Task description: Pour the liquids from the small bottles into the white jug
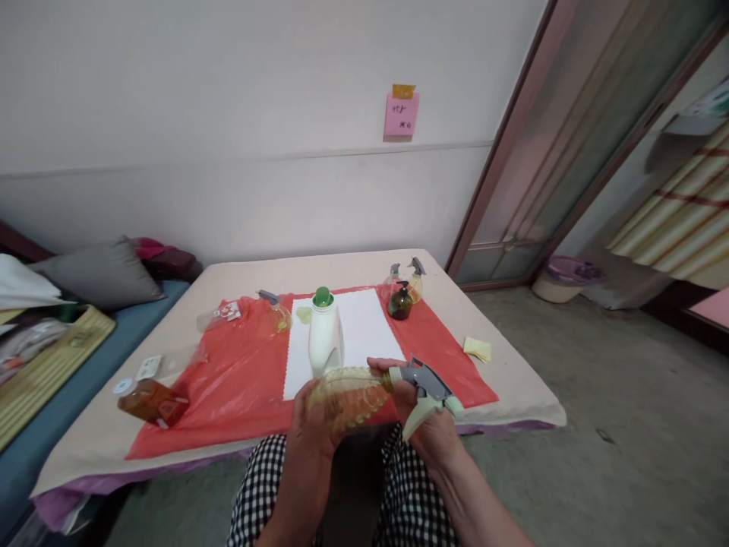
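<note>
Left hand (310,425) grips the clear yellowish ribbed spray bottle (347,391) sideways; right hand (424,425) clasps its grey-green trigger head (427,387). A loosened head could leak onto the checked trousers (256,494).

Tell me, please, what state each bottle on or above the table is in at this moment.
Spray bottle: on its side, left hand on body, right hand at trigger head.
White bottle: upright, green cap on.
Amber bottle: lying down, capped.
Dark pump bottle: upright.

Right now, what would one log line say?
left hand: holds spray bottle | right hand: on sprayer head | white bottle: upright behind
</note>
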The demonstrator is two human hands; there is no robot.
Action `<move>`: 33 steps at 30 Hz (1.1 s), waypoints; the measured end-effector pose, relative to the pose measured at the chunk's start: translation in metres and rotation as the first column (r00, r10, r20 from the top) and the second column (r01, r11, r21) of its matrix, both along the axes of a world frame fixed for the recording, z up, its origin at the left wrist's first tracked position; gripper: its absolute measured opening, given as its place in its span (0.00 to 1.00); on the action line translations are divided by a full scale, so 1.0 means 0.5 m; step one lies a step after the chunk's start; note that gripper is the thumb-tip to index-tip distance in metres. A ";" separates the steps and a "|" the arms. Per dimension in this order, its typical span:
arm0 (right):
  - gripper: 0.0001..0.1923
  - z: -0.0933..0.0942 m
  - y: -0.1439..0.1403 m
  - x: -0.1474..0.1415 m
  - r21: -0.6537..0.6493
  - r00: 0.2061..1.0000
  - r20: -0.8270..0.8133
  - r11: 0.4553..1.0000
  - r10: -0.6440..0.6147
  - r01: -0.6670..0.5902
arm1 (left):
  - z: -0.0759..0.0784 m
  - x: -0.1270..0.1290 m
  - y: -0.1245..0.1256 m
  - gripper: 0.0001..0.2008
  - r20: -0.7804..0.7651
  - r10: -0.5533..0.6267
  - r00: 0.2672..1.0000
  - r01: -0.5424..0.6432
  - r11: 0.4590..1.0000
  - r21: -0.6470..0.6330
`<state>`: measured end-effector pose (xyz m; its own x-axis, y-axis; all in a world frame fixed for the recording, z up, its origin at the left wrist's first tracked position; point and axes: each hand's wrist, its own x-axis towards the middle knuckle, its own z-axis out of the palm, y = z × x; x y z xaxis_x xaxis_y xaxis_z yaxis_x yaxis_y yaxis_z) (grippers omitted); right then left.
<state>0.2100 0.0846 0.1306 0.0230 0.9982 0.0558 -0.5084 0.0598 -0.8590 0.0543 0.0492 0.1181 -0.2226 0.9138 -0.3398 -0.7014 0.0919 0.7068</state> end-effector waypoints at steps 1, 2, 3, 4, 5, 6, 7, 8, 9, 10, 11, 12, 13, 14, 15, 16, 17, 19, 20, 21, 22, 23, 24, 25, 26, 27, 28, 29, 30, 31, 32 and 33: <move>0.13 0.002 0.001 -0.002 -0.010 1.000 -0.009 1.000 -0.011 0.011 | 0.011 -0.003 -0.008 0.28 -0.033 -0.002 0.999 0.003 1.000 0.027; 0.14 0.003 0.002 -0.003 -0.021 1.000 -0.021 1.000 -0.020 0.020 | 0.019 -0.005 -0.014 0.29 -0.073 0.006 0.997 -0.003 0.999 0.053; 0.15 0.004 0.004 -0.005 -0.031 0.999 -0.039 0.999 -0.028 0.027 | 0.024 -0.006 -0.018 0.29 -0.116 0.025 0.993 -0.016 0.997 0.077; 0.15 0.004 0.005 -0.007 -0.040 0.998 -0.061 0.999 -0.031 0.029 | 0.026 -0.005 -0.022 0.30 -0.154 0.051 0.987 -0.037 0.995 0.097; 0.16 0.004 0.007 -0.008 -0.050 0.996 -0.086 0.998 -0.035 0.031 | 0.024 -0.003 -0.025 0.32 -0.184 0.078 0.980 -0.057 0.991 0.119; 0.16 0.003 0.009 -0.009 -0.060 0.992 -0.116 0.998 -0.044 0.037 | 0.021 0.002 -0.028 0.33 -0.204 0.103 0.973 -0.074 0.987 0.145; 0.15 0.002 0.010 -0.010 -0.073 0.988 -0.144 0.997 -0.051 0.041 | 0.016 0.007 -0.032 0.35 -0.217 0.124 0.968 -0.087 0.981 0.174; 0.15 0.001 0.012 -0.010 -0.088 0.984 -0.169 0.995 -0.060 0.045 | 0.011 0.012 -0.036 0.36 -0.231 0.151 0.961 -0.104 0.974 0.203; 0.15 0.000 0.013 -0.009 -0.105 0.980 -0.190 0.994 -0.060 0.041 | 0.005 0.017 -0.040 0.35 -0.250 0.185 0.950 -0.127 0.964 0.232; 0.15 -0.002 0.015 -0.007 -0.120 0.977 -0.206 0.992 -0.054 0.030 | 0.000 0.020 -0.044 0.34 -0.280 0.221 0.934 -0.149 0.955 0.257; 0.16 -0.003 0.016 -0.005 -0.132 0.975 -0.219 0.991 -0.045 0.016 | -0.004 0.021 -0.047 0.33 -0.319 0.243 0.916 -0.158 0.950 0.269; 0.17 -0.004 0.017 -0.003 -0.141 0.973 -0.229 0.990 -0.035 0.002 | -0.007 0.019 -0.049 0.30 -0.359 0.248 0.900 -0.155 0.951 0.268; 0.17 -0.005 0.018 0.000 -0.148 0.971 -0.237 0.989 -0.027 -0.008 | -0.008 0.015 -0.050 0.29 -0.395 0.233 0.889 -0.137 0.957 0.257; 0.17 -0.006 0.020 0.003 -0.151 0.970 -0.240 0.988 -0.026 -0.011 | -0.008 0.009 -0.049 0.28 -0.425 0.200 0.883 -0.103 0.965 0.240; 0.17 -0.006 0.021 0.005 -0.153 0.971 -0.237 0.988 -0.031 -0.006 | -0.008 0.005 -0.048 0.28 -0.449 0.161 0.879 -0.063 0.972 0.226; 0.17 -0.007 0.022 0.008 -0.152 0.973 -0.229 0.988 -0.038 0.003 | -0.006 0.001 -0.047 0.29 -0.466 0.125 0.876 -0.022 0.975 0.219; 0.17 -0.007 0.022 0.010 -0.150 0.975 -0.217 0.989 -0.046 0.013 | -0.004 -0.001 -0.046 0.30 -0.471 0.097 0.877 0.014 0.974 0.225; 0.17 -0.009 0.023 0.014 -0.140 0.979 -0.195 0.990 -0.056 0.029 | 0.000 0.004 -0.045 0.28 -0.452 0.071 0.889 0.051 0.966 0.252; 0.17 -0.009 0.023 0.015 -0.134 0.981 -0.187 0.990 -0.059 0.034 | 0.002 0.008 -0.045 0.25 -0.427 0.076 0.901 0.042 0.964 0.261; 0.17 -0.010 0.023 0.016 -0.129 0.982 -0.181 0.991 -0.057 0.034 | 0.003 0.013 -0.044 0.22 -0.395 0.093 0.914 0.015 0.965 0.262; 0.17 -0.010 0.023 0.016 -0.126 0.983 -0.178 0.992 -0.053 0.031 | 0.005 0.018 -0.042 0.21 -0.361 0.114 0.926 -0.019 0.966 0.256; 0.16 -0.011 0.024 0.016 -0.123 0.983 -0.179 0.992 -0.050 0.029 | 0.005 0.022 -0.041 0.22 -0.331 0.136 0.934 -0.054 0.968 0.246; 0.16 -0.012 0.024 0.015 -0.123 0.982 -0.182 0.992 -0.047 0.024 | 0.005 0.024 -0.038 0.25 -0.304 0.151 0.940 -0.080 0.969 0.235; 0.15 -0.014 0.025 0.015 -0.127 0.982 -0.186 0.992 -0.046 0.022 | 0.005 0.025 -0.036 0.29 -0.279 0.149 0.949 -0.087 0.971 0.224; 0.15 -0.016 0.026 0.016 -0.134 0.981 -0.189 0.991 -0.050 0.025 | 0.003 0.025 -0.035 0.34 -0.256 0.124 0.959 -0.069 0.975 0.213; 0.16 -0.018 0.027 0.017 -0.140 0.980 -0.189 0.990 -0.057 0.030 | 0.001 0.023 -0.034 0.37 -0.239 0.080 0.968 -0.031 0.979 0.202; 0.16 -0.020 0.028 0.018 -0.149 0.981 -0.185 0.988 -0.063 0.035 | -0.002 0.021 -0.033 0.39 -0.227 0.025 0.974 0.019 0.981 0.191; 0.17 -0.022 0.029 0.019 -0.159 0.982 -0.176 0.987 -0.069 0.041 | -0.006 0.019 -0.034 0.39 -0.224 -0.026 0.974 0.067 0.981 0.179; 0.17 -0.024 0.030 0.021 -0.165 0.984 -0.164 0.985 -0.073 0.046 | -0.009 0.017 -0.035 0.39 -0.238 -0.059 0.970 0.101 0.980 0.169; 0.17 -0.026 0.030 0.022 -0.169 0.985 -0.154 0.984 -0.077 0.051 | -0.014 0.014 -0.036 0.39 -0.278 -0.064 0.959 0.112 0.981 0.161; 0.18 -0.027 0.030 0.024 -0.172 0.986 -0.145 0.984 -0.077 0.052 | -0.017 0.012 -0.038 0.38 -0.340 -0.045 0.939 0.103 0.982 0.156; 0.18 -0.027 0.030 0.024 -0.175 0.987 -0.138 0.983 -0.076 0.052 | -0.021 0.009 -0.039 0.37 -0.410 -0.018 0.912 0.088 0.984 0.153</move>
